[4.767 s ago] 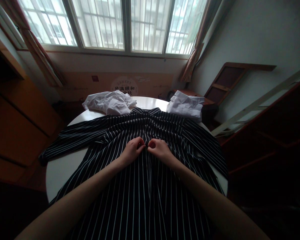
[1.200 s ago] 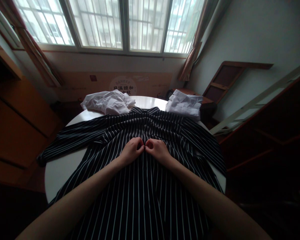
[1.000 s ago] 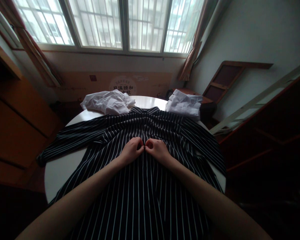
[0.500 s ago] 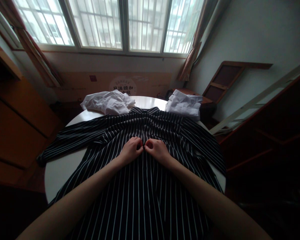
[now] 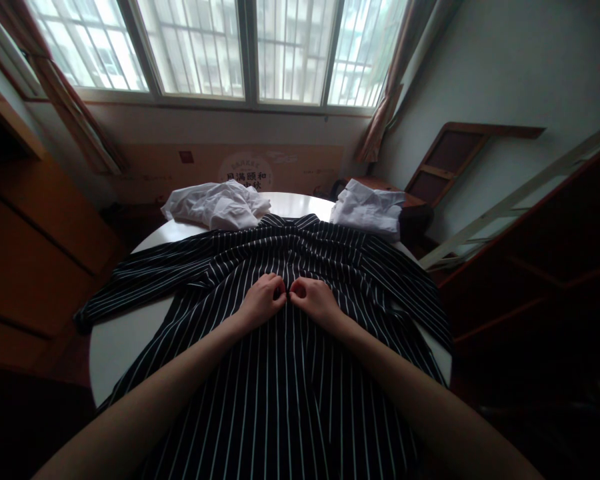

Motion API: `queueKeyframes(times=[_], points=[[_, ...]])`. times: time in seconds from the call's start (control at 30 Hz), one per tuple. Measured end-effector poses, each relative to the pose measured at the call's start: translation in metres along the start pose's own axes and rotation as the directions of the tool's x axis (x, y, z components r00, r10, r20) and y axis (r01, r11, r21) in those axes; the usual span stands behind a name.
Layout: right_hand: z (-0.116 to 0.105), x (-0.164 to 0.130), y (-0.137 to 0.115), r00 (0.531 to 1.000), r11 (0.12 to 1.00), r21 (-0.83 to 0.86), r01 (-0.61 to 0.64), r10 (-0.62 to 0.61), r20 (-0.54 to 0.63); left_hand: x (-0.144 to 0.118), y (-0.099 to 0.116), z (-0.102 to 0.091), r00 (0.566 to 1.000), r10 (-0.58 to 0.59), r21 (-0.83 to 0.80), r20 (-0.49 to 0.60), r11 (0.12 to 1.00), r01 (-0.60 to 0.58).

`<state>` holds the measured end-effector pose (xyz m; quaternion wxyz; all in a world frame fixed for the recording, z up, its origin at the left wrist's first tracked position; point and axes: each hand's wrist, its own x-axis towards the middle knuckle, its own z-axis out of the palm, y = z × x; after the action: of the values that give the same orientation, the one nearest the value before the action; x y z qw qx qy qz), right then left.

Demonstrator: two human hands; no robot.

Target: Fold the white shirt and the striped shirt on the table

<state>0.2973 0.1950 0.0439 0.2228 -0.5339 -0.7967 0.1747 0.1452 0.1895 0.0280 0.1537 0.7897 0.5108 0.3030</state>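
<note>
A crumpled white garment (image 5: 215, 205) lay at the far left of the round white table (image 5: 115, 340). The striped shirt (image 5: 280, 387) was spread across the table's middle. The left hand (image 5: 261, 301) and right hand (image 5: 316, 300), fingers curled narrow, pinched its centre front, fingertips nearly touching. A folded white garment (image 5: 369, 210) sat far right.

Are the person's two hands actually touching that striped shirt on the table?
Touching. The head view shows the left hand and right hand lying on the striped shirt, fingertips curled into the cloth at its centre seam.
</note>
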Motion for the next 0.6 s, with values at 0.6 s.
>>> queueKeyframes(times=[0.6], points=[[0.0018,0.0007,0.0039,0.999,0.998,0.024,0.049,-0.049,-0.003,0.0003,0.0022,-0.0023,0.999,0.016,0.049,0.028,0.999,-0.017]])
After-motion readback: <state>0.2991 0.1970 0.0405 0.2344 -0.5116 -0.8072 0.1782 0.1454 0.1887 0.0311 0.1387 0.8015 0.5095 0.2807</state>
